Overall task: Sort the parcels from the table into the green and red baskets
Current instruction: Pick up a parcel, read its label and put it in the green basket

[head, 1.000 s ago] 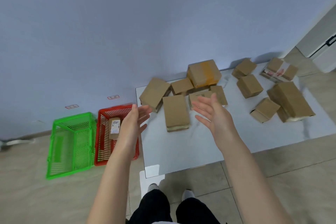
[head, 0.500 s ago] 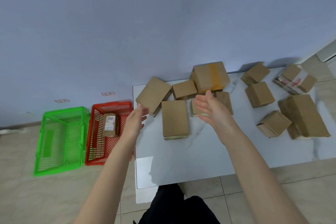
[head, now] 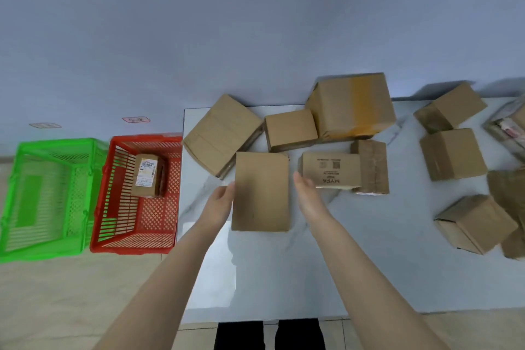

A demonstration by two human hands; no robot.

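A flat brown parcel [head: 260,190] lies near the left end of the white table [head: 284,270]. My left hand [head: 218,203] is at its left edge and my right hand [head: 308,196] at its right edge, both with straight fingers; whether they touch it is unclear. Several more cardboard parcels lie behind and to the right, among them a printed box [head: 331,169] and a large box [head: 352,106]. On the floor to the left stand a red basket [head: 113,224] holding one labelled parcel [head: 147,176] and a green basket [head: 42,199] with nothing in it.
A blue-grey wall runs behind the table and baskets. Two small labels [head: 135,119] are stuck low on the wall above the baskets. More parcels [head: 453,153] crowd the table's right side. My legs show below the table's front edge.
Both hands have come down and closer together, from hovering above the parcels to either side of the flat parcel. The camera has moved nearer to the table.
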